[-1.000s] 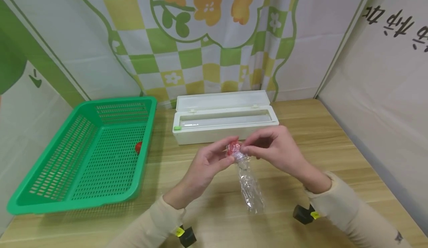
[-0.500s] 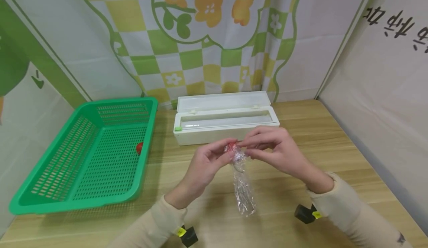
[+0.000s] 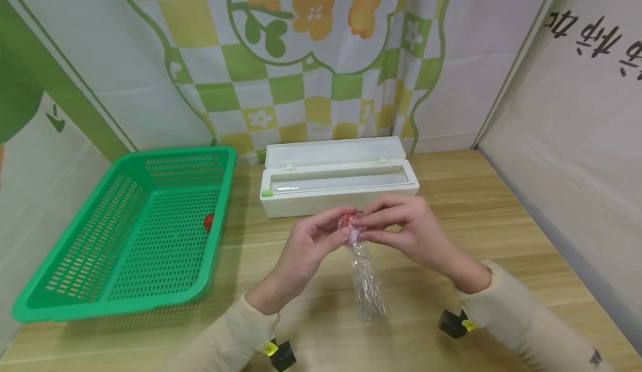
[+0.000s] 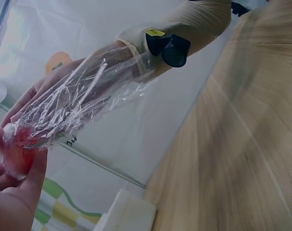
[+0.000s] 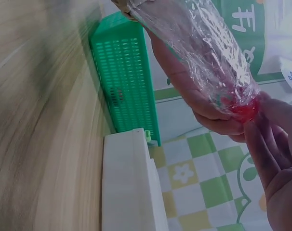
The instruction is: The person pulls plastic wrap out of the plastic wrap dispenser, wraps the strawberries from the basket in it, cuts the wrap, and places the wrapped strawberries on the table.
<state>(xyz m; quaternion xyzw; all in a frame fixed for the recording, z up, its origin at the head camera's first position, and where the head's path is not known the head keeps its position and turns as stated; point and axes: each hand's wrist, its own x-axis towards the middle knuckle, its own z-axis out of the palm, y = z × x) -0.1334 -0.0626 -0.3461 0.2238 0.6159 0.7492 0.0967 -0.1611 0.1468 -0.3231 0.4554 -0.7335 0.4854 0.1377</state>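
Observation:
A small red tomato (image 3: 346, 219), with a bit of green showing at its top, is wrapped in clear cling film (image 3: 368, 285). My left hand (image 3: 305, 249) pinches it between thumb and fingers over the middle of the table. From the other side my right hand (image 3: 413, 233) pinches the wrapped tomato and the gathered film with thumb and fingertips. A long crumpled tail of film hangs toward me in the head view. Through the film, the tomato (image 4: 18, 151) shows red in the left wrist view. Fingers partly hide it in each view.
Behind the hands stands a white cling film box (image 3: 336, 202), its lid (image 3: 335, 152) raised and a roll inside. At left is a green plastic basket (image 3: 208, 283) with a red object (image 3: 208, 222) by its right wall. A patterned curtain (image 3: 316, 99) hangs behind the wooden table (image 3: 501, 238).
My right fingers have shifted along the film and closed in on the tomato's side. The film tail has swung slightly left. My left hand keeps its hold almost unmoved.

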